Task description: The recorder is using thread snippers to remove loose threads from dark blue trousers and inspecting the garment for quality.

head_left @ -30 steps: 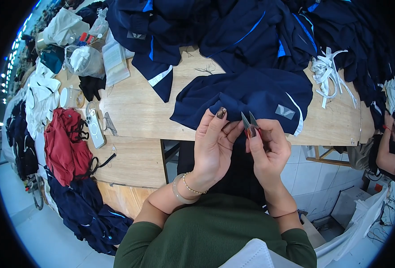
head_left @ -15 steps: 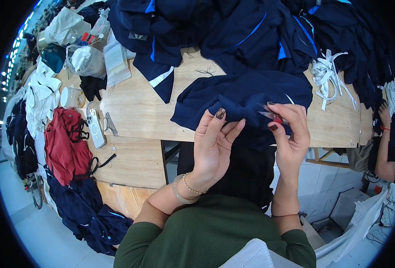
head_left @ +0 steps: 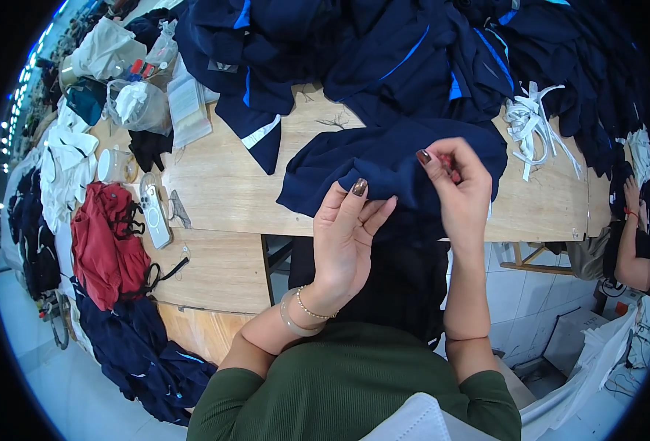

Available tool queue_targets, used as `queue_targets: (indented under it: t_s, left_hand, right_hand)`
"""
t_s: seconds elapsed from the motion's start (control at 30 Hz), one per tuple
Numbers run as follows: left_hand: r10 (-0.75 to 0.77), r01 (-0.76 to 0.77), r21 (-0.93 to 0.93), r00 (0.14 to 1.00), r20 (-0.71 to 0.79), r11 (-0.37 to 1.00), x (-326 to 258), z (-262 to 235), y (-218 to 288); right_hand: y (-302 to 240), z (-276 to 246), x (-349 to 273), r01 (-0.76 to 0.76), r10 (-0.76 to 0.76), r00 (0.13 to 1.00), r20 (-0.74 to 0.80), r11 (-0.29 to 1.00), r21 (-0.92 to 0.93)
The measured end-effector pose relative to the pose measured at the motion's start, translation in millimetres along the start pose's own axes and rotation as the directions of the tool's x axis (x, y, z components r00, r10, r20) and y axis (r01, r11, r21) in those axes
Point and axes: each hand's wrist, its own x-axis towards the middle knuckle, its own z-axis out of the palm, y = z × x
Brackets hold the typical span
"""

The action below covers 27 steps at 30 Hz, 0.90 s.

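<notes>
A navy blue garment (head_left: 398,165) lies bunched over the front edge of the table, part of it hanging down toward my lap. My left hand (head_left: 345,239) pinches a fold of it between thumb and fingers, palm turned up. Just to the right, my right hand (head_left: 463,198) is raised over the cloth with its fingers curled round small thread snips (head_left: 452,167). Only red parts of the snips show; the blades are hidden by the hand.
More navy garments (head_left: 383,66) with bright blue trim are heaped along the far side. White strips (head_left: 534,128) lie at the right. On the left are a phone (head_left: 155,213), a red cloth bag (head_left: 109,246) and a cup (head_left: 112,165). A co-worker's arm (head_left: 633,246) shows far right.
My right hand has lifted and turned, and the snips' blades, seen before, are now hidden. The left hand keeps its pinch on the garment. The whole view has shifted slightly.
</notes>
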Motion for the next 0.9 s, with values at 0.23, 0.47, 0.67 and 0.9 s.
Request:
queue_targets:
  t_s: [0.23, 0.47, 0.67, 0.9]
  left_hand:
    - [0.011, -0.009, -0.041, 0.999, 0.043, 0.999, 2, -3, 0]
    - [0.001, 0.001, -0.048, 1.000, 0.028, 0.999, 2, 1, -1]
    - [-0.014, 0.014, -0.015, 1.000, 0.001, 1.000, 1, 3, -1]
    - [0.006, -0.007, -0.014, 1.000, -0.009, 1.000, 0, 4, -2]
  right_hand:
    - [8, -21, -26, 0.217, -0.229, 0.968, -0.105, 0.969, -0.115]
    - [4, -4, -41, 0.448, -0.515, 0.854, -0.071, 0.800, -0.399]
    - [1, 5, -37, 0.465, -0.558, 0.822, -0.118, 0.776, -0.427]
    - [-4, 7, -36, 0.475, -0.567, 0.817, -0.105, 0.766, -0.434]
